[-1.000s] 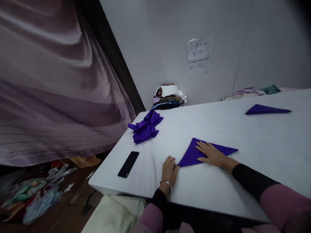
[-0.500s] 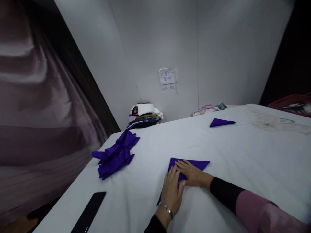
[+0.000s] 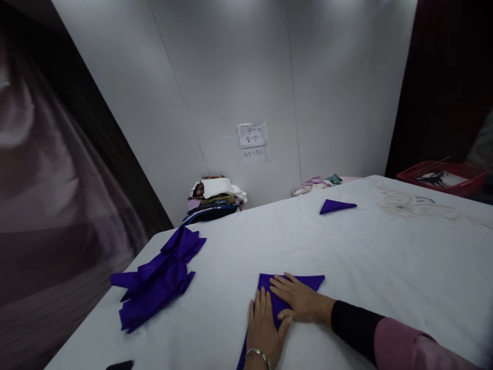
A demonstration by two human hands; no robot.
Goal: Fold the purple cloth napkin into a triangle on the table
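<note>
Both my hands lie flat, fingers spread out straight, nothing gripped. Left hand [image 3: 265, 329] palm down at lower centre of the frame, pressing the left part of the folded purple napkin [image 3: 296, 283]; a bracelet [image 3: 259, 354] sits on its wrist. Right hand [image 3: 298, 300] also palm down on the napkin, coming in from the lower right, its thumb side touching the left hand's fingers. Hands close together, side by side, both on the cloth.

Napkin sits on the white bench [image 3: 385, 257] at lower centre, near the front edge. Most of its middle is covered by my hands and its lower tip runs out of the bottom of the frame, so I can't tell the full outline. What shows: a pointed corner aiming to the right, and a long edge slanting from upper right down to lower left; long axis follows that slant.

Left of centre, well apart from the hands: a loose heap of purple napkins [image 3: 157, 280]. Upper right of centre, far side of the bench: one small folded purple triangle [image 3: 336, 206], tip to the right. Dark object [image 3: 120, 365] cut off at the bottom edge, can't make it out. Stack of folded fabrics [image 3: 213, 198] against the wall, paper note [image 3: 252, 135] above it, writing mostly unreadable. Red tray [image 3: 442, 177] at right edge.
</note>
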